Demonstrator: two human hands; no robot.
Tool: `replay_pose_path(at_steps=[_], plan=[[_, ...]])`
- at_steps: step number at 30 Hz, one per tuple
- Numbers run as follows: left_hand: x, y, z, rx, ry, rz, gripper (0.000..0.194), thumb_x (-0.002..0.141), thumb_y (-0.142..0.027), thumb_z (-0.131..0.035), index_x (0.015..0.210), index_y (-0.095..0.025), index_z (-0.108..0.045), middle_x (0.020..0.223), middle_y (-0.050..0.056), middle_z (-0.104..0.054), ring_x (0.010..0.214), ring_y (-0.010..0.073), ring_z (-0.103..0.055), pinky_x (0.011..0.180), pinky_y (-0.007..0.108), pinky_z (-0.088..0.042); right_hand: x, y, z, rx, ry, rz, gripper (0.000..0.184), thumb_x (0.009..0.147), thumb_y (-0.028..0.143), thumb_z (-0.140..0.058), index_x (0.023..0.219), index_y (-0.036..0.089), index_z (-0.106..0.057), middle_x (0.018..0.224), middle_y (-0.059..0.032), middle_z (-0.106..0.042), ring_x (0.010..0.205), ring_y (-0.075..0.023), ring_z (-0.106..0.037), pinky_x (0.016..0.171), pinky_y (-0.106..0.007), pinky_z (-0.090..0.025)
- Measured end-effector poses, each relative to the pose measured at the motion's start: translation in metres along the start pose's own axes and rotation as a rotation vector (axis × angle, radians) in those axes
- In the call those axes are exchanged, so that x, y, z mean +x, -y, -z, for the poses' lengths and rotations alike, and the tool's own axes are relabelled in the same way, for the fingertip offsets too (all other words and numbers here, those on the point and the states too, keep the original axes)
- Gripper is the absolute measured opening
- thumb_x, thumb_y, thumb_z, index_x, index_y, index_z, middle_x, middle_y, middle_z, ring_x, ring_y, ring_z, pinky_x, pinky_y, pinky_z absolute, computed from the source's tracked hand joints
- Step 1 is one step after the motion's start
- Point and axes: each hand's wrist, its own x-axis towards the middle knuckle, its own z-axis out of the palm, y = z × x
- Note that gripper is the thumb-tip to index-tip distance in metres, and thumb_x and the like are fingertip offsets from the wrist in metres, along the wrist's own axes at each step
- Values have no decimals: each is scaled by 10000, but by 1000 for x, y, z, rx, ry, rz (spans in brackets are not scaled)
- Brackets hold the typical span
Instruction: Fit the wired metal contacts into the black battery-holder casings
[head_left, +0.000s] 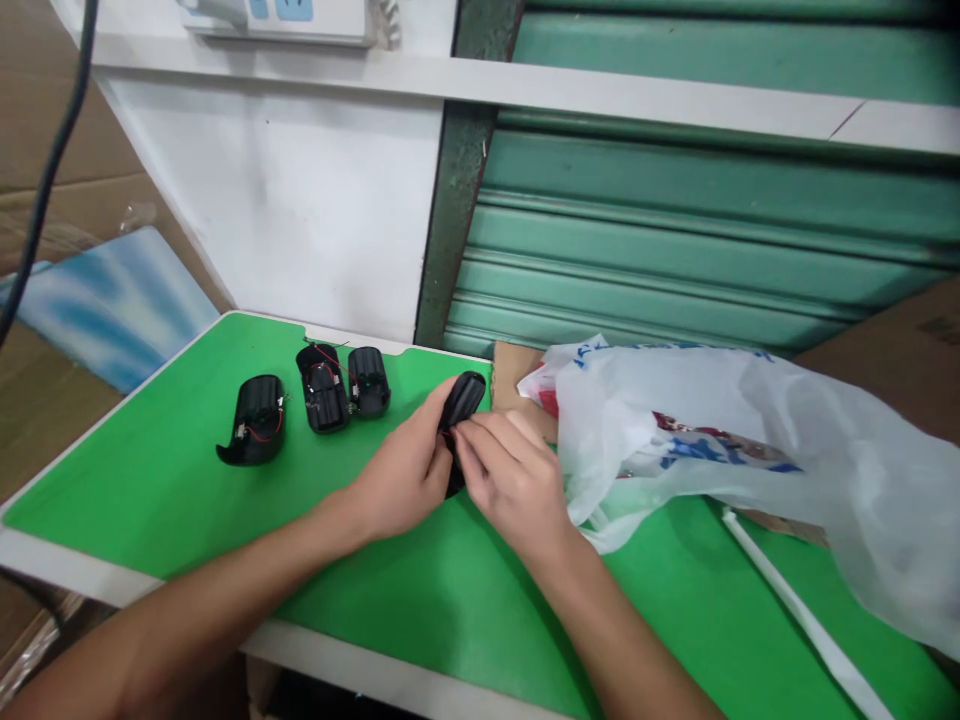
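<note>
My left hand (405, 465) is closed around a black plastic housing (463, 396), held tilted above the green table top. The fingers of my right hand (514, 475) are pinched together against the housing's near face, where a bit of red wire shows. What those fingertips grip is hidden. To the left lie several similar black housings: one (259, 420) with a red wire and a curved lip, another (324, 388) with wires in its open hollow, and a third (368, 381) right beside it.
A white plastic bag (675, 430) with printed items inside lies on the right, over cardboard (514, 375). A white strip (802, 610) rests near it on the green table (150, 500). Behind stand a green shutter (675, 210) and a power strip (277, 22). A black cable (56, 150) hangs at left.
</note>
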Motion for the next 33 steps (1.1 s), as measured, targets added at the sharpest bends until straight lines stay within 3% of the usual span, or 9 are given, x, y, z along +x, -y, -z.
replay_pose_path(at_steps=[5,7,10,13,18,21,24,28,33], plan=[[3,-1,0,-184,-24,47,610,1004,-140,-407,1601,-129,-279,1607,180,-477,1491,267,-471,1287,471,-347,1,-2,4,97,-52,-123,110,975,134,-662,991,219,-730,885,-54,-733,808,-208,-659,768,-370,-561],[4,-1,1,-270,-26,78,595,1032,-174,-396,1607,-154,-247,1600,177,-481,1482,273,-477,1261,487,-380,0,-3,3,164,-97,-282,109,972,197,-671,1052,235,-735,968,-64,-723,883,-221,-670,801,-388,-568],[4,-3,3,-309,-30,56,577,1051,-211,-398,1610,-188,-255,1640,158,-431,1531,275,-409,1287,495,-332,-3,-6,-1,343,-147,-614,334,961,283,-660,1292,235,-649,1201,-117,-667,1051,-245,-664,810,-385,-595],[4,-5,5,-287,-24,22,538,1063,-239,-393,1598,-220,-338,1649,119,-430,1561,259,-364,1321,467,-269,-6,-9,-6,652,-56,-782,375,962,361,-650,1312,233,-604,1154,-108,-697,1007,-235,-698,771,-360,-612],[4,-6,7,-195,-71,12,501,1063,-263,-428,1563,-254,-456,1628,95,-470,1548,251,-386,1320,470,-278,-4,-8,-9,901,-30,-810,222,933,404,-700,1078,249,-633,943,-41,-746,854,-204,-712,738,-326,-605],[5,-5,7,-256,-72,38,525,1069,-289,-443,1591,-241,-412,1618,136,-483,1492,266,-476,1231,471,-435,-4,-5,-10,878,-66,-816,199,946,392,-683,1064,246,-616,915,-34,-738,825,-192,-703,718,-309,-596],[6,-4,7,-310,-85,64,524,1064,-309,-481,1576,-220,-412,1586,167,-517,1430,273,-549,1123,431,-548,-5,-4,-10,775,-77,-790,246,962,360,-658,1169,241,-599,1028,-64,-735,917,-203,-708,763,-325,-595],[6,-4,5,-332,-105,68,503,1045,-317,-541,1525,-200,-452,1536,172,-567,1407,273,-571,1082,406,-581,-8,-3,-10,675,-67,-756,436,980,322,-638,1391,245,-512,1281,-132,-696,1097,-234,-701,851,-369,-600],[7,-7,4,-322,-114,68,452,1039,-312,-557,1474,-207,-492,1503,161,-596,1394,266,-579,1041,378,-602,-7,-2,-8,628,-65,-726,483,987,291,-618,1451,253,-489,1275,-135,-707,1078,-241,-713,834,-377,-612]])
